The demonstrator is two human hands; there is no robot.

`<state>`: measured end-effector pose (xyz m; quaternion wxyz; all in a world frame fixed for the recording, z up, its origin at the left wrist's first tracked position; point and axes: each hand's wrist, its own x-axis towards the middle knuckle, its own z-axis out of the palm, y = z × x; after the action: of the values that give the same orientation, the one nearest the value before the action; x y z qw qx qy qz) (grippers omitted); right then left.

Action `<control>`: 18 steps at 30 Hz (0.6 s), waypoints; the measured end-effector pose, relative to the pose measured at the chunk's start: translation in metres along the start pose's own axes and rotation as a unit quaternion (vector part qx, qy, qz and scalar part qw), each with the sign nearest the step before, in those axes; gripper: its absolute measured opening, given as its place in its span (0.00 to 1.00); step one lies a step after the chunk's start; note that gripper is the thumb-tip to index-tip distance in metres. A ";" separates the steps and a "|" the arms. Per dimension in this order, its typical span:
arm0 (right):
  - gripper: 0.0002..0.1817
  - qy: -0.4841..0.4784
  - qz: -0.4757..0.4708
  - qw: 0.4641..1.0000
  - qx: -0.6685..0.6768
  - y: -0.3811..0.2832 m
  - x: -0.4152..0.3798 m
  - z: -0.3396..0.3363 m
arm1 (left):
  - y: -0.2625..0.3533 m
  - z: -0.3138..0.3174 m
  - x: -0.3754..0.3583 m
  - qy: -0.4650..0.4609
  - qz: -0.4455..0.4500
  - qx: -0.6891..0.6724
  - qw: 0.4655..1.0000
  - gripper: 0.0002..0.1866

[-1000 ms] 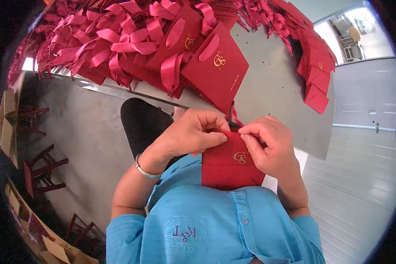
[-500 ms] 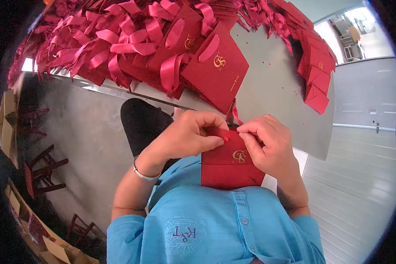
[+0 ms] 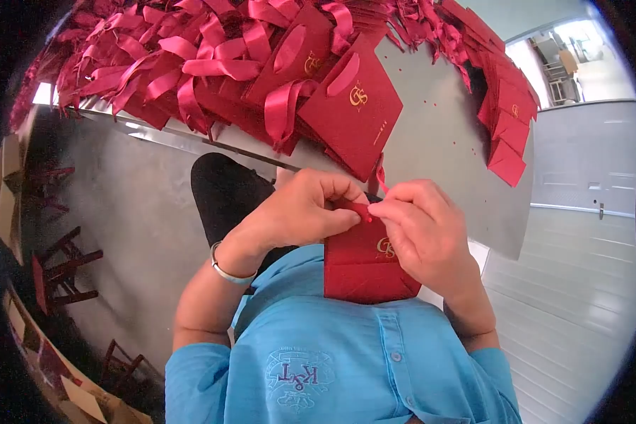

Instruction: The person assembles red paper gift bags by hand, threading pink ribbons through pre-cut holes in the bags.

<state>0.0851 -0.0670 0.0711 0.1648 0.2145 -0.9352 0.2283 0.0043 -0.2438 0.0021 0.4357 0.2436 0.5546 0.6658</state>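
Note:
A small red paper gift bag (image 3: 353, 279) with a gold emblem rests against my lap, below the table edge. My left hand (image 3: 311, 208) is closed on its top edge, thumb in front and fingers behind. My right hand (image 3: 427, 226) pinches at the same edge, its fingertips meeting the left ones. Between them pokes a tiny bright red tip (image 3: 368, 218), which looks like a ribbon end. Behind my hands, a strip of red ribbon (image 3: 381, 177) rises from the bag. The fingers hide the bag's rim and part of the emblem.
On the grey table (image 3: 431, 155) lie a heap of red bags with ribbon handles (image 3: 222, 67) and a larger red bag (image 3: 353, 106) near the edge. A row of flat red bags (image 3: 507, 141) lies at right. Wooden stools (image 3: 67, 268) and cardboard boxes (image 3: 85, 399) stand at left.
My right hand has shifted slightly left along the bag's top edge, closing in on the small red tip and covering more of the emblem. My left hand stays nearly in place.

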 end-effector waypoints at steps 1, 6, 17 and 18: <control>0.10 -0.002 0.005 1.000 0.007 0.000 0.000 0.001 | 0.005 0.000 -0.001 -0.001 -0.014 -0.011 1.000 0.08; 0.11 -0.023 0.070 0.995 0.070 -0.002 0.000 -0.002 | 0.000 0.000 -0.001 0.008 -0.022 -0.004 1.000 0.07; 0.10 -0.033 0.065 0.992 0.108 0.002 0.000 0.002 | 0.002 -0.001 -0.002 0.013 -0.035 -0.017 0.999 0.08; 0.10 -0.033 0.066 0.991 0.108 0.002 0.000 0.002 | 0.003 -0.001 -0.002 0.012 -0.036 -0.018 0.999 0.08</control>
<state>0.0841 -0.0665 0.0691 0.0942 0.1767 -0.9222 0.3307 0.0035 -0.2461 0.0050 0.4565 0.2076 0.5566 0.6624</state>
